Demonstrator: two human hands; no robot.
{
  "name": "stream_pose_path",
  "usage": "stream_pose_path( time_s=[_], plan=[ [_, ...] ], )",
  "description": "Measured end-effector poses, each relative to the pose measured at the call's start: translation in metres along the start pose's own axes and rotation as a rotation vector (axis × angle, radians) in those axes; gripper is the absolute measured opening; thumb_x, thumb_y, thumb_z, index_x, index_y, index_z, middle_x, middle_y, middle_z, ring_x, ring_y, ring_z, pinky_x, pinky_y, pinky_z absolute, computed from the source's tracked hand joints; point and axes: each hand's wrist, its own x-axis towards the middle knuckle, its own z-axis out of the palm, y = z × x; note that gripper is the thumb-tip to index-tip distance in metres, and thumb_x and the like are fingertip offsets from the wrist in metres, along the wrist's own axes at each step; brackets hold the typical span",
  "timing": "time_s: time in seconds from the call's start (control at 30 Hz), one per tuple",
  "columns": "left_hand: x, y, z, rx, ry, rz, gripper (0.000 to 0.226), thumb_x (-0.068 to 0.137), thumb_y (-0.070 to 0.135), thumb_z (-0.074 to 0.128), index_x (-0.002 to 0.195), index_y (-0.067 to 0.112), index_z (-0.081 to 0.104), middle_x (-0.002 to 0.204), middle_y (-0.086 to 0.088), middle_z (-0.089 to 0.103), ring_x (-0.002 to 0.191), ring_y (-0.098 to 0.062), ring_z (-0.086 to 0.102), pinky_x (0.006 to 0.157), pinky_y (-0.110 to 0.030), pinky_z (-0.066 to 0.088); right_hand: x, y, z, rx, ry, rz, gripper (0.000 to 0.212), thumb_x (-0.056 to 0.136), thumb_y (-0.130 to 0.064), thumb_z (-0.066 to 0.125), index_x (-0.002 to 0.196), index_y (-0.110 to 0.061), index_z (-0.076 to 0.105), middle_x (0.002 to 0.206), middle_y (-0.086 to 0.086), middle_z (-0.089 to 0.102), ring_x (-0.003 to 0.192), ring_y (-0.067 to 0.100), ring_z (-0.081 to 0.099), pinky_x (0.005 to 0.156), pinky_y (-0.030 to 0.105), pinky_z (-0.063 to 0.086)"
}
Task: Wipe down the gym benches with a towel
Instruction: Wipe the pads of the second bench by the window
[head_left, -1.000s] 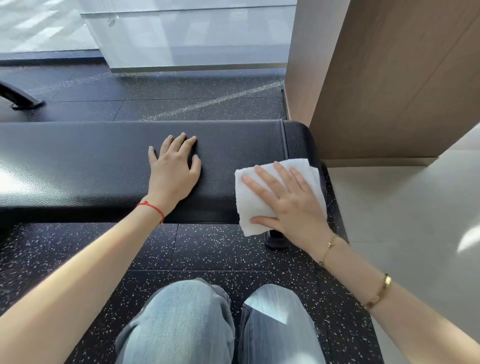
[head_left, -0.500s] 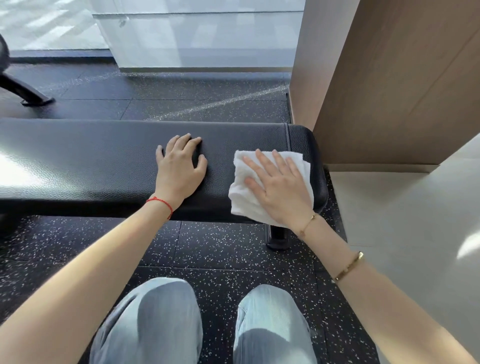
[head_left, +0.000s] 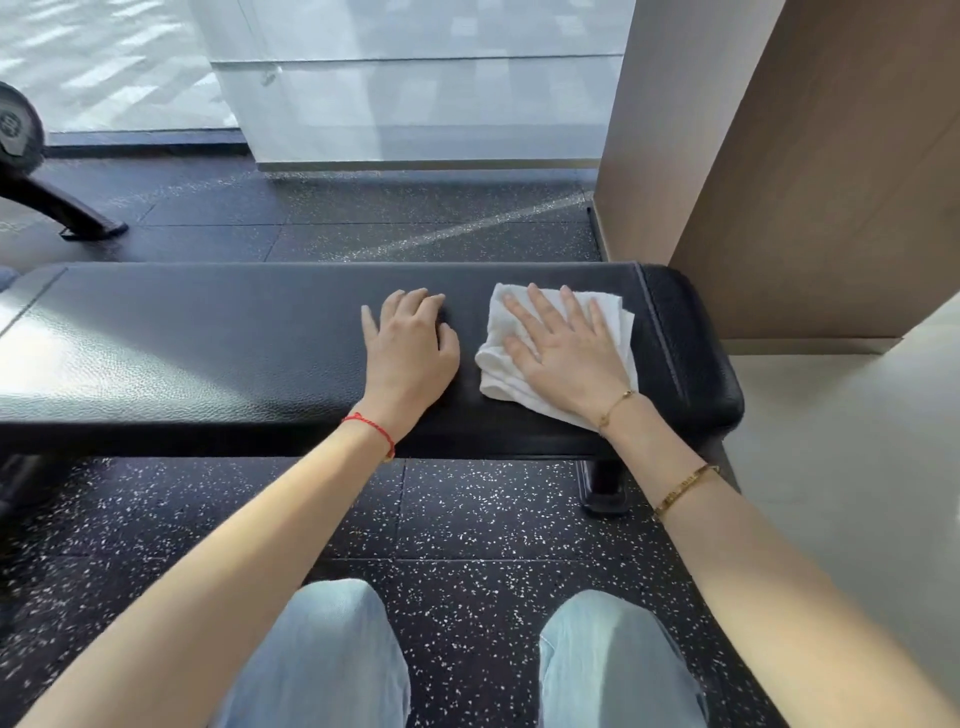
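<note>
- No text, label, brand or number can be read anywhere in the head view.
- The round black weight plate (head_left: 18, 132) at the left edge carries pale raised markings, too blurred and cropped to make out.

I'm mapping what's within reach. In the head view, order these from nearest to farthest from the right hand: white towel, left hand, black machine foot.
1. white towel, under the right hand.
2. left hand, beside it on the bench.
3. black machine foot, far left on the floor.
</note>
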Motion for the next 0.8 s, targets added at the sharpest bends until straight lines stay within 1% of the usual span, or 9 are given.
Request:
stream_pose_path(
  time_s=[0.03,0.17,0.27,0.4,0.47,0.6,0.7,0.8],
  plan=[
    [0.002,-0.013,-0.007,0.033,-0.004,0.007,0.043,0.095,0.021,0.047,0.137,0.013,0.055,0.145,-0.002,0.05,0.14,-0.022,0.035,0.121,-0.056,0.013,-0.001,-0.003,0.002,0.0,0.008,0.004,0.057,0.1,-0.058,0.013,0.154,-0.048,-0.002,0.166,-0.012,-0.001,0.153,0.022,-0.008,0.12,0.043,-0.014],
    [0.014,-0.07,-0.042,0.117,0.015,0.06,0.044,0.096,0.025,0.047,0.139,0.015,0.053,0.146,-0.003,0.049,0.141,-0.023,0.035,0.119,-0.055,0.02,0.028,-0.022,0.002,0.016,-0.012,0.081,0.056,0.101,-0.056,0.014,0.155,-0.046,0.001,0.166,-0.01,-0.002,0.153,0.023,-0.008,0.12,0.043,-0.014],
    [0.019,-0.11,-0.06,0.165,-0.019,0.064,0.046,0.098,0.027,0.046,0.142,0.017,0.048,0.15,-0.002,0.045,0.144,-0.024,0.031,0.119,-0.056,0.017,0.066,-0.058,0.003,0.025,-0.027,0.122,0.056,0.102,-0.055,0.013,0.155,-0.042,0.002,0.166,-0.008,-0.002,0.153,0.025,-0.009,0.121,0.046,-0.013],
    [0.02,-0.163,-0.079,0.204,-0.063,0.029,0.047,0.098,0.028,0.045,0.145,0.02,0.046,0.153,-0.003,0.042,0.146,-0.026,0.028,0.12,-0.056,0.016,0.096,-0.128,0.012,0.033,-0.035,0.045,0.056,0.102,-0.055,0.012,0.155,-0.041,0.001,0.166,-0.007,0.0,0.153,0.026,-0.008,0.121,0.047,-0.013],
    [0.022,-0.189,-0.088,0.21,-0.077,0.005,0.047,0.099,0.029,0.045,0.145,0.02,0.044,0.154,-0.004,0.041,0.146,-0.027,0.027,0.12,-0.058,0.014,0.1,-0.149,0.016,0.022,-0.042,0.007,0.056,0.102,-0.055,0.012,0.156,-0.042,0.001,0.166,-0.008,0.0,0.153,0.025,-0.007,0.122,0.046,-0.012],
    [0.023,-0.221,-0.1,0.214,-0.122,-0.038,0.05,0.1,0.039,0.04,0.148,0.026,0.039,0.157,-0.001,0.035,0.148,-0.025,0.021,0.119,-0.061,0.012,0.094,-0.151,0.016,0.021,-0.042,-0.01,0.055,0.102,-0.055,0.014,0.155,-0.044,0.001,0.166,-0.011,0.0,0.153,0.021,-0.007,0.123,0.045,-0.01],
    [0.023,-0.224,-0.099,0.188,-0.14,-0.04,0.051,0.1,0.042,0.038,0.148,0.027,0.038,0.158,-0.001,0.032,0.149,-0.025,0.018,0.119,-0.063,0.008,0.095,-0.149,0.014,0.012,-0.057,-0.021,0.055,0.102,-0.056,0.015,0.154,-0.047,0.0,0.166,-0.012,0.001,0.153,0.02,-0.006,0.123,0.045,-0.008],
    [0.022,-0.223,-0.096,0.167,-0.125,-0.044,0.051,0.099,0.042,0.038,0.148,0.027,0.038,0.157,-0.001,0.033,0.149,-0.026,0.018,0.119,-0.063,0.007,0.097,-0.148,0.014,0.025,-0.057,-0.002,0.054,0.102,-0.055,0.019,0.154,-0.049,0.003,0.166,-0.013,0.003,0.153,0.018,-0.006,0.123,0.044,-0.008]
  ],
)
